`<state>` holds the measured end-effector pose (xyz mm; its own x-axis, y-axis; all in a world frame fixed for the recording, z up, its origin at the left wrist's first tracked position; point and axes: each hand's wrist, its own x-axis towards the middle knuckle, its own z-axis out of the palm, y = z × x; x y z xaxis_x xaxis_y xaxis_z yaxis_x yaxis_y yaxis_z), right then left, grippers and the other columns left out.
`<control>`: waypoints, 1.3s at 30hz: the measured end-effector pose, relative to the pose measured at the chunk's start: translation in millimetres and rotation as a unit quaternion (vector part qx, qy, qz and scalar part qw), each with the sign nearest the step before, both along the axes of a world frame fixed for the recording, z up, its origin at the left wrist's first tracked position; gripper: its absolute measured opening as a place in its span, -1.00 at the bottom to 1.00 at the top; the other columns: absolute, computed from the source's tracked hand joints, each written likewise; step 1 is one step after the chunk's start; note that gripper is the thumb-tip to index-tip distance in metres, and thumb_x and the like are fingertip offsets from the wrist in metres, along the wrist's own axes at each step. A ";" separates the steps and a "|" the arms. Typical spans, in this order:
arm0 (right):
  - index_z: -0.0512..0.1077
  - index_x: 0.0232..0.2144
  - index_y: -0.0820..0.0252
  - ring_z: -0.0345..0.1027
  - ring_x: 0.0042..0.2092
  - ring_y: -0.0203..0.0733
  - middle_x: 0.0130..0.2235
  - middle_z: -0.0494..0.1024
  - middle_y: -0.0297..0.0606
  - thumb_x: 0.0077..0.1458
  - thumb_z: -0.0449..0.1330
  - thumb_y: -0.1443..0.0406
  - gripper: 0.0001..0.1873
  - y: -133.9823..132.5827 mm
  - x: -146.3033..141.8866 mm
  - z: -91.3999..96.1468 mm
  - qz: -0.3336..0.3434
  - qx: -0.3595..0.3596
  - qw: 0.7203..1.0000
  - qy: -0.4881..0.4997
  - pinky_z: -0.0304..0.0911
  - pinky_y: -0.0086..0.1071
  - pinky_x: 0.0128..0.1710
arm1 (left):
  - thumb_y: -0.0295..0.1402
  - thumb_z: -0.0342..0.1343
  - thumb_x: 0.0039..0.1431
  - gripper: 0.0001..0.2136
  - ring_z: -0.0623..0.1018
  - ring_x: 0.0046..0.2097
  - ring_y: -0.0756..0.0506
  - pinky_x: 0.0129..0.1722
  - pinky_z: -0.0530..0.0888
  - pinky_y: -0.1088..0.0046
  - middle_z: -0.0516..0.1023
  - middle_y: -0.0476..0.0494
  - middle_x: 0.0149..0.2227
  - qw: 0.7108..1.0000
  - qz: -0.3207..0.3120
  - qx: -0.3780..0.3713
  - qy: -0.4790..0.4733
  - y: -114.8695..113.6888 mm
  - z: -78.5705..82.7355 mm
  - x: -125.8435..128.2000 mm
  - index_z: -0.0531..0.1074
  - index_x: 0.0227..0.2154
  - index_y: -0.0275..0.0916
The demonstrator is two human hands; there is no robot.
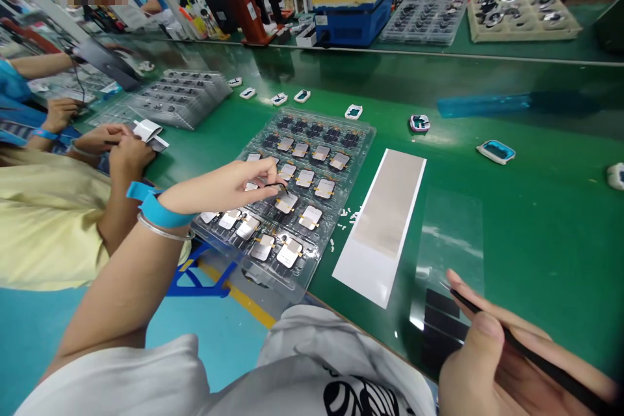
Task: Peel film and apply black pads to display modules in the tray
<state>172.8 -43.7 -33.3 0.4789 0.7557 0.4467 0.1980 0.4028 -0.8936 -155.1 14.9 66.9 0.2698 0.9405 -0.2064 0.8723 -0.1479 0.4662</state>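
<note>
My left hand [251, 181], with a blue band at its wrist, reaches over a clear plastic tray [319, 260]. Its fingertips pinch a thin black bent piece [277, 184], whose kind I cannot make out, just above a silver-faced part [286, 202]. Rows of similar small parts sit in the tray's pockets, and the farthest ones look dark. At the lower right, my right hand [492, 351] is closed round black tweezers [517, 344]. Their tips point at a clear film sheet [453, 234], which has dark rectangles [441, 304] along its near end.
A white-edged beige sheet [385, 214] lies between tray and film, with tiny white scraps [344, 213] beside it. Several small white-rimmed casings [353, 111] line the bench. Stacked clear trays [180, 97] stand at left, near a co-worker's hands [121, 146]. A blue machine [353, 19] is behind.
</note>
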 end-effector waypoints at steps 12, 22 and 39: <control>0.33 -0.26 0.19 0.55 -0.31 -0.09 -0.33 0.54 -0.29 -0.02 0.32 0.46 -0.71 9.9 6.8 7.9 -0.029 0.042 0.999 0.013 0.52 -0.10 -0.27 | -0.30 0.00 0.35 -0.85 0.38 -0.33 0.01 -0.29 0.35 0.50 0.44 -0.04 -0.35 0.998 -0.024 0.026 -0.058 -13.6 8.8 42.3 0.34 -0.31 -0.26; 0.30 -0.28 0.17 0.55 -0.42 -0.25 -0.32 0.61 -0.22 0.09 0.30 0.27 -0.76 8.6 75.7 -2.9 0.136 -0.208 0.968 -0.028 0.51 -0.45 -0.44 | -0.40 0.11 0.25 -0.93 0.52 -0.41 0.04 -0.43 0.38 0.59 0.56 0.02 -0.43 0.930 -0.224 -0.111 -0.270 11.0 -30.9 169.1 0.49 -0.32 -0.21; 0.32 -0.28 0.20 0.58 -0.36 -0.23 -0.30 0.61 -0.22 0.10 0.29 0.32 -0.80 3.0 69.6 -6.0 0.116 -0.230 0.966 -0.005 0.55 -0.43 -0.34 | -0.45 -0.10 0.36 -0.77 0.53 -0.02 -0.15 -0.03 0.50 0.27 0.59 -0.21 -0.10 0.879 -0.439 0.145 -0.116 0.2 -77.1 193.2 0.40 -0.38 -0.25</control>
<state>242.4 -40.7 -39.3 0.2707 0.9617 0.0426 0.1603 -0.0014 -0.9871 38.1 15.2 -10.2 0.9209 0.3539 0.1636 0.2503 -0.8583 0.4479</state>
